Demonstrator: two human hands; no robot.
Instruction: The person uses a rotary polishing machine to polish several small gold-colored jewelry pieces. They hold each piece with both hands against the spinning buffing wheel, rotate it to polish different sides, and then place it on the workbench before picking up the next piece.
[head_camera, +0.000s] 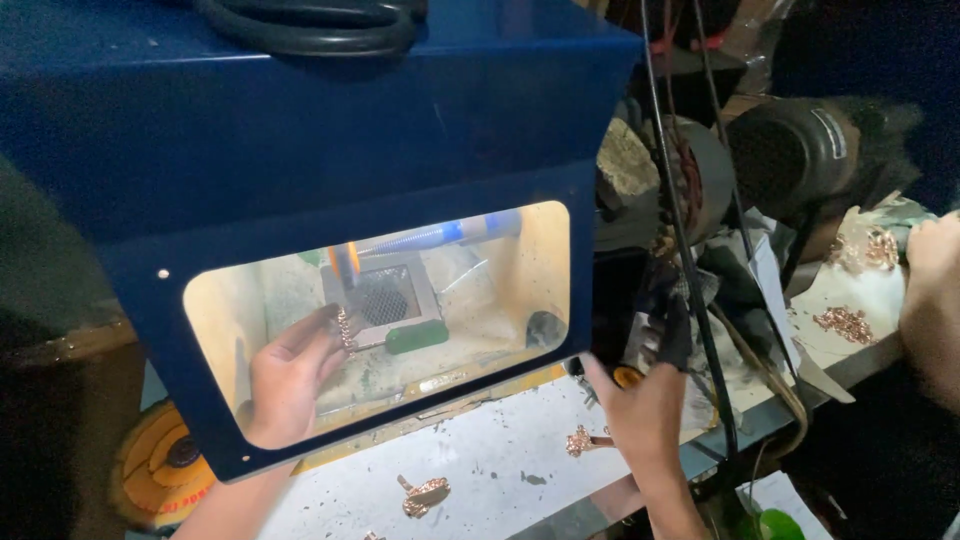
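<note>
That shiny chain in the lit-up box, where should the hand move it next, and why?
Probably a small nudge right, toward the mesh grid. The left hand holds the gold chain in its fingers inside the blue cabinet, just left of the grid and below the orange-tipped nozzle. The right hand rests outside at the cabinet's side.

We spot one label only: a small white strip (829, 125) on the black round motor housing (790, 150) at upper right (print too blurred to make out).
</note>
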